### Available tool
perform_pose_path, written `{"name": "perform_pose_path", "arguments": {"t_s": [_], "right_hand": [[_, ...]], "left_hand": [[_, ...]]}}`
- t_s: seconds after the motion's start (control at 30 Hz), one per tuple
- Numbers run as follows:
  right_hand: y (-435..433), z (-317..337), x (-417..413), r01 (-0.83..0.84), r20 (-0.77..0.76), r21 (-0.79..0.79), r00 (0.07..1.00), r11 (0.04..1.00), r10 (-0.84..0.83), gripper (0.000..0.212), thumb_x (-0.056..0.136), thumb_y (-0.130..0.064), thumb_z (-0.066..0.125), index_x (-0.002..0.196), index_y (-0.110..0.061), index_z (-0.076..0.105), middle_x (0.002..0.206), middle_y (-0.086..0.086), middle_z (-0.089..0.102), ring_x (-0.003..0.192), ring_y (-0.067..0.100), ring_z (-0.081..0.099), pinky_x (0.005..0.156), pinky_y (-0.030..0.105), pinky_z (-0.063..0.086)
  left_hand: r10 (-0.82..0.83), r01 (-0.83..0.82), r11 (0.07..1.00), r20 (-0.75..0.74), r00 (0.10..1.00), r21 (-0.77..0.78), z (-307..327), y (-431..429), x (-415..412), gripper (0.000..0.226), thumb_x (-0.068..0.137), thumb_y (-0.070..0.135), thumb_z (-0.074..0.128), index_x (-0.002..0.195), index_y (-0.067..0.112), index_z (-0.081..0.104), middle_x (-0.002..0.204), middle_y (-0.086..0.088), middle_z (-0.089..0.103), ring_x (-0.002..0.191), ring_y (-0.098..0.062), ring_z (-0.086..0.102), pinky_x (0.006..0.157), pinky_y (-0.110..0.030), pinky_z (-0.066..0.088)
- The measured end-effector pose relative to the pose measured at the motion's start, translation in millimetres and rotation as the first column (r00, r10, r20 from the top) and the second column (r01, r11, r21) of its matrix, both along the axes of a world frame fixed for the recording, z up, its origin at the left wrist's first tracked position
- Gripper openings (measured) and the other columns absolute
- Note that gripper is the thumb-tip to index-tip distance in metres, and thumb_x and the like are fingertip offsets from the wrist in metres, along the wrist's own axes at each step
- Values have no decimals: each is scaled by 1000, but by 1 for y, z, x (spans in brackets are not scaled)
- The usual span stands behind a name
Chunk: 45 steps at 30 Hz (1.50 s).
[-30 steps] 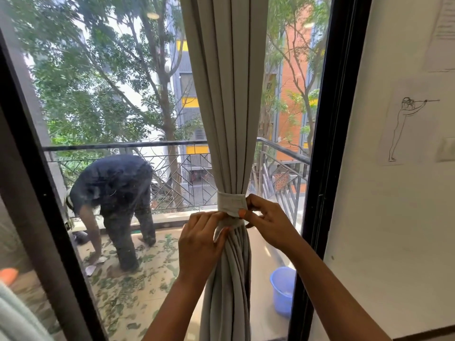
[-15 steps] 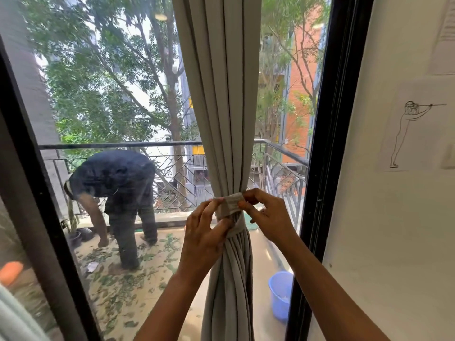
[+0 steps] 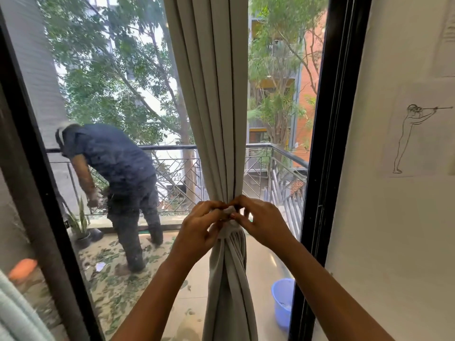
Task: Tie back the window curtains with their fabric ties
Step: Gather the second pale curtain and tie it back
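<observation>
A beige curtain (image 3: 211, 99) hangs in pleats down the middle of the window and is gathered into a narrow waist. A pale fabric tie (image 3: 227, 230) wraps that waist. My left hand (image 3: 199, 230) and my right hand (image 3: 261, 222) meet in front of the tie at its upper edge. The fingertips of both hands pinch the tie's fabric, and they hide most of the band. Below the tie the curtain falls in twisted folds.
The black window frame (image 3: 327, 143) stands right of the curtain, with a white wall and a line drawing (image 3: 411, 139) beyond it. Behind the glass a person (image 3: 115, 173) bends over on a leaf-strewn balcony with a railing, a potted plant (image 3: 80, 225) and a blue bucket (image 3: 283, 303).
Both hands have closed in on the tie until their fingertips meet over it, covering the band. The person outside has straightened somewhat and shifted toward the planter.
</observation>
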State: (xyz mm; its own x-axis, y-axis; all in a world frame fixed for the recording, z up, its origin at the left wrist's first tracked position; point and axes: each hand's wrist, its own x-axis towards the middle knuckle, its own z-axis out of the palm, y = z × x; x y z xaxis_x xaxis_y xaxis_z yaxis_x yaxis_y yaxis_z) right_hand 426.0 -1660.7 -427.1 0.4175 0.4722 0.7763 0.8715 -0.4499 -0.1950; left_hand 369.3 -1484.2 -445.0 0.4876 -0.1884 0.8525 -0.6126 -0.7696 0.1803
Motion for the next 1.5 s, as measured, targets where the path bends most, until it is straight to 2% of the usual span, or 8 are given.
{"name": "perform_pose_path", "arguments": {"t_s": [0.57,0.67,0.83,0.97,1.13,1.27,1.4,1.5], "right_hand": [[-2,2,-16,-1,-38,84,999,996,5,22,85,-39,55,87,-20,66,79,-8,67,68,-2,52,60,19,40],[2,6,-21,76,16,21,997,997,-77,20,83,-38,57,86,-21,68,83,-8,67,78,13,55,59,24,41],[1,3,-28,79,109,-134,992,988,-65,32,84,-50,50,91,-23,67,95,-10,63,86,6,46,58,19,40],[13,-7,-30,128,114,-136,987,982,-113,20,79,-36,64,91,-19,61,100,-5,57,89,16,54,60,27,48],[31,-10,-32,46,-168,87,985,995,-31,23,78,-34,69,94,-20,61,98,-14,47,83,3,45,68,16,38],[51,-54,-59,236,-304,532,950,813,-76,22,77,-19,77,80,-28,57,82,-13,57,72,2,55,63,14,43],[76,-78,-74,281,-537,520,842,807,53,22,77,-22,75,78,-41,65,75,-19,68,72,-2,63,65,13,45],[94,-77,-74,364,-609,636,779,681,153,16,81,-14,70,88,-29,69,81,-12,71,75,-1,65,69,15,47]], "left_hand": [[121,-133,988,136,983,82,-11,5,-14,22,86,15,52,100,6,67,111,-10,65,112,-21,48,106,-14,26],[85,-95,992,113,990,84,-6,7,-15,18,85,14,51,90,5,67,99,-9,69,105,-19,51,100,-8,29],[12,-10,1000,41,999,-30,-5,20,-14,13,81,13,54,91,17,61,83,-5,64,89,-13,50,77,-11,39],[-30,20,993,-81,996,-113,-3,29,-13,11,82,14,59,88,24,56,74,4,58,69,-9,53,60,-31,47],[-109,78,988,-247,963,-133,5,45,-3,12,88,38,50,88,27,47,62,4,60,51,-15,55,51,-40,49],[-163,115,976,-277,947,-183,-1,48,-3,11,90,36,50,89,25,48,65,1,61,57,-16,59,53,-40,50],[-177,108,951,-223,959,-289,-11,44,-7,3,90,24,54,89,23,52,71,11,61,59,-2,57,53,-17,44],[-275,138,908,-315,908,-396,-8,46,-10,7,87,22,60,87,30,59,77,4,66,54,-3,57,49,-17,44]]}}
